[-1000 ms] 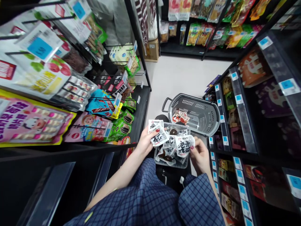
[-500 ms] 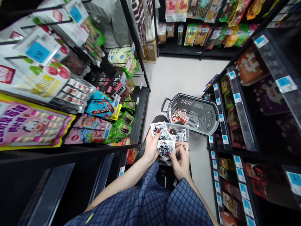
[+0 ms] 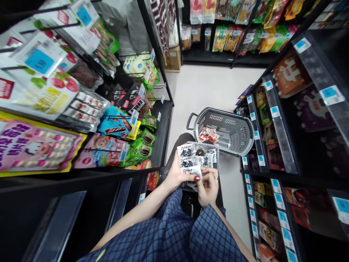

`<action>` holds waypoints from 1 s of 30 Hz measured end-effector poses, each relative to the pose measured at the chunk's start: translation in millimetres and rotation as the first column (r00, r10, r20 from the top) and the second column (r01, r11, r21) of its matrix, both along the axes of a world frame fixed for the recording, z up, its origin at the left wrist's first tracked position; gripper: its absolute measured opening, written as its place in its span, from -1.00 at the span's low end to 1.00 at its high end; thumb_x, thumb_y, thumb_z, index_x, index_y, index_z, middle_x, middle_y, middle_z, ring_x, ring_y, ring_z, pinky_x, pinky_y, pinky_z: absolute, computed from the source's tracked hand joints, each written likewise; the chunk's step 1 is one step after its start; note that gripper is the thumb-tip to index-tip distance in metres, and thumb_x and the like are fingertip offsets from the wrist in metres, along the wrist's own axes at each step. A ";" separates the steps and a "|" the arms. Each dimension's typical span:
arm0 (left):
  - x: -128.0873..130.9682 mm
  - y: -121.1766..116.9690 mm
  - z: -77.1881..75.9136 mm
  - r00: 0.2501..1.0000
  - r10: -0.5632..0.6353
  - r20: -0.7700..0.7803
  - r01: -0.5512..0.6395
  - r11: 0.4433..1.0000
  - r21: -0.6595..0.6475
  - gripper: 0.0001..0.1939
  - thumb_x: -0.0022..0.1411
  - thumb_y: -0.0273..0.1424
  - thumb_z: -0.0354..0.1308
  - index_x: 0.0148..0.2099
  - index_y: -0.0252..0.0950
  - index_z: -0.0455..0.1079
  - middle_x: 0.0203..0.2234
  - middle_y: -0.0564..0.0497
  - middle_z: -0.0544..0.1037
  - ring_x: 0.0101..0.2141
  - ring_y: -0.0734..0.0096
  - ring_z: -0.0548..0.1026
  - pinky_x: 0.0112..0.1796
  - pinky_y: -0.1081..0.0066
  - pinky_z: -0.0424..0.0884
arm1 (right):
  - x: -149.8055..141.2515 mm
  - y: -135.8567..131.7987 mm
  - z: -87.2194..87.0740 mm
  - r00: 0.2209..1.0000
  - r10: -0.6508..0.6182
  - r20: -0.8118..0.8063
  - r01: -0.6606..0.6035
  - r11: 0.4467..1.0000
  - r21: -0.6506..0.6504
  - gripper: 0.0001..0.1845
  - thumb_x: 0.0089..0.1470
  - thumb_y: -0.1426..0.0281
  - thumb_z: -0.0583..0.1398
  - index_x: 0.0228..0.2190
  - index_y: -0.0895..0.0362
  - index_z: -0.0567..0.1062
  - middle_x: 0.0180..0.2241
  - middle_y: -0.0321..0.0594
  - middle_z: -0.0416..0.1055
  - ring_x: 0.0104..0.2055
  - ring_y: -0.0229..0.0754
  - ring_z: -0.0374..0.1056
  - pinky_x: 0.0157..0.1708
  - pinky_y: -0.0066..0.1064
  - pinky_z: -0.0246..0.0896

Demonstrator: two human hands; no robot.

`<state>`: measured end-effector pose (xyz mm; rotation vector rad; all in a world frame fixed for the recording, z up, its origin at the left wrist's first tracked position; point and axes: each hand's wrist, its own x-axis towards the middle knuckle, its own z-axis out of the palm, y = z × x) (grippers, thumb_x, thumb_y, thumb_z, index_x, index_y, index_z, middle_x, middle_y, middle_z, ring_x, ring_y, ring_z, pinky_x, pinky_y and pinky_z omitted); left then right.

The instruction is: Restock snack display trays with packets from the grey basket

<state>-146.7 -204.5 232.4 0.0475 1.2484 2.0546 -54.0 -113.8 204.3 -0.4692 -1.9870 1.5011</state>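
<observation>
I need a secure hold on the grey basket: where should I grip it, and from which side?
Probably best by the handle, from the left: that loop juts out over bare floor, while the right end of the basket sits close to the shelving, leaving little finger room.

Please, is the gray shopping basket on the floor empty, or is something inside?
Not empty: red-and-white packets lie inside the gray shopping basket, near its handle end.
</observation>
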 end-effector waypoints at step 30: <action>-47.1 -21.7 14.7 0.950 0.301 0.078 -0.289 0.948 -0.137 -0.31 -0.26 -0.62 0.32 -0.04 -0.17 0.20 -0.05 -0.04 0.45 -0.25 0.18 0.53 -0.27 0.10 0.53 | -30.0 57.6 -20.5 0.850 0.309 0.427 -0.446 0.853 0.272 -0.92 0.15 0.39 0.06 -0.37 0.11 0.34 -0.34 -0.18 0.38 -0.22 -0.10 0.27 -0.11 -0.16 0.05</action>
